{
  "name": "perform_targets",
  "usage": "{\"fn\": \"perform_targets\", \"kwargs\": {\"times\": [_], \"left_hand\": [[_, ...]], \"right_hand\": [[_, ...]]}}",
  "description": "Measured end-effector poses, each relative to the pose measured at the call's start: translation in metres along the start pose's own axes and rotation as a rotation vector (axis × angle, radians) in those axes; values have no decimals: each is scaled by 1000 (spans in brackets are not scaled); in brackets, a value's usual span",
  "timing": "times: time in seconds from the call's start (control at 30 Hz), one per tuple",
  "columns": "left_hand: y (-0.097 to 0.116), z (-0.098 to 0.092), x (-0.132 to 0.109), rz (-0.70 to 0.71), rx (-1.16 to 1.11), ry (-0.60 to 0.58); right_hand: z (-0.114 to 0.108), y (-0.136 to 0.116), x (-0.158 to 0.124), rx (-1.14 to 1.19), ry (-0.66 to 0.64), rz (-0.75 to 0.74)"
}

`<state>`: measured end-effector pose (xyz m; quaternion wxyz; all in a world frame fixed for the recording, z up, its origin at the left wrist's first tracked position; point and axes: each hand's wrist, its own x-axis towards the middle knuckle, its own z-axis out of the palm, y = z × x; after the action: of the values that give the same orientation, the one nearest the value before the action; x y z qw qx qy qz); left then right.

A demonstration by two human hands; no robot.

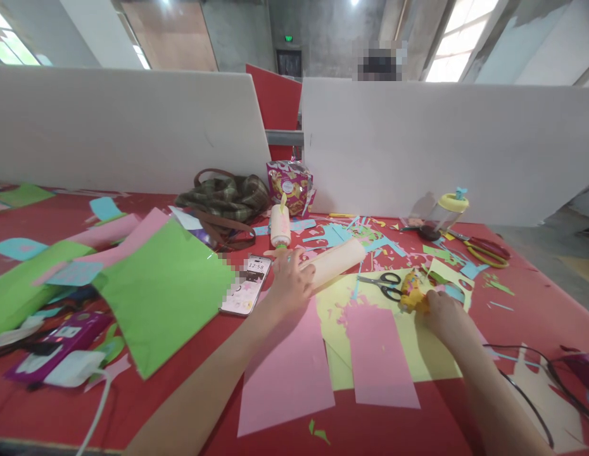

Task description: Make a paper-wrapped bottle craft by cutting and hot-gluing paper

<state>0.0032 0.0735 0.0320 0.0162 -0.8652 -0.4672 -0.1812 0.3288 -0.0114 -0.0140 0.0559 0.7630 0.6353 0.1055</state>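
My left hand [289, 282] is closed round the near end of a cream paper roll [339, 259] that lies tilted on the red table [180, 386]. My right hand [444, 313] is curled round a small yellow-orange object [411, 294], which rests on a yellow sheet [418, 354]. Two pink paper strips [289, 373] [382, 358] lie just before my hands. Black-handled scissors [387, 285] sit between the roll and the yellow-orange object. A phone [247, 285] lies left of my left hand.
Green sheets [166, 291], pink paper and a purple box [61, 342] cover the left. A plaid bag [223, 199], snack packet [289, 183], small bottle [280, 228], lidded jar [446, 212] and red scissors [487, 250] stand behind. White partitions [418, 145] wall the back. Black cables [532, 380] trail at right.
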Motion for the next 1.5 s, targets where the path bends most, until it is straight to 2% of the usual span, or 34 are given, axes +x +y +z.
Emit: {"fn": "perform_targets", "kwargs": {"times": [0.13,0.37,0.53,0.67,0.83,1.0,1.1,1.23,1.37,1.5], "left_hand": [[2,1,-1,33,-50,-101],[11,2,-6,38,-54,-89],[10,-4,5,-26,-254,-143],[2,-6,21,-69,-406,-234],[-12,4,36,-128,-562,-401],[-14,9,34,-204,-779,-489],[-11,11,29,-274,-914,-498],[-3,20,32,-360,-1081,-464],[4,33,49,-408,-1164,-330],[6,48,64,-443,-1138,-187]], "right_hand": [[-11,2,1,30,23,-41],[-18,11,22,131,70,-57],[-21,7,36,281,82,-8],[-34,-29,32,518,34,-103],[-48,-92,10,898,-155,-298],[-47,-127,-1,1172,-227,-288],[-44,-136,4,1287,-221,-266],[-44,-142,22,1362,-144,-188],[-49,-143,48,1347,-53,-110],[-50,-146,71,1253,2,-63]]}}
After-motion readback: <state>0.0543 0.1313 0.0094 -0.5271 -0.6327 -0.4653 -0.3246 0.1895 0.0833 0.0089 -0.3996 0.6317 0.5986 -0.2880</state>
